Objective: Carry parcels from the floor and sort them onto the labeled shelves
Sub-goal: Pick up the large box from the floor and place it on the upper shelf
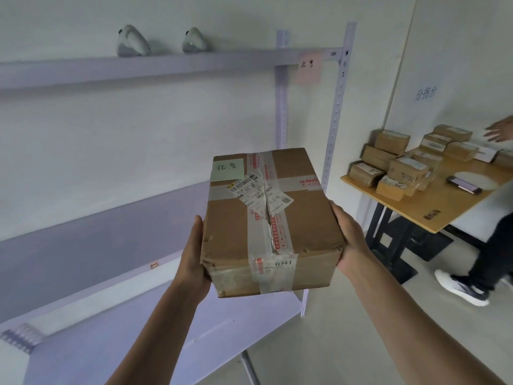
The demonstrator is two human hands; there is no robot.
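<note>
A taped brown cardboard parcel (270,223) with a green handwritten note and torn shipping labels on top is held at chest height in front of a lilac metal shelf unit. My left hand (195,251) grips its left side. My right hand (347,240) grips its right side. The upper shelf (166,65) carries a pink handwritten label (308,68) near its right end. The middle shelf (97,240) lies bare just left of and behind the parcel.
Two grey handheld scanners (130,41) stand on the upper shelf. At right, a wooden table (433,207) holds several small parcels (399,165) and a phone (463,184). Another person's hand (499,132) and shoe (460,290) are beside it.
</note>
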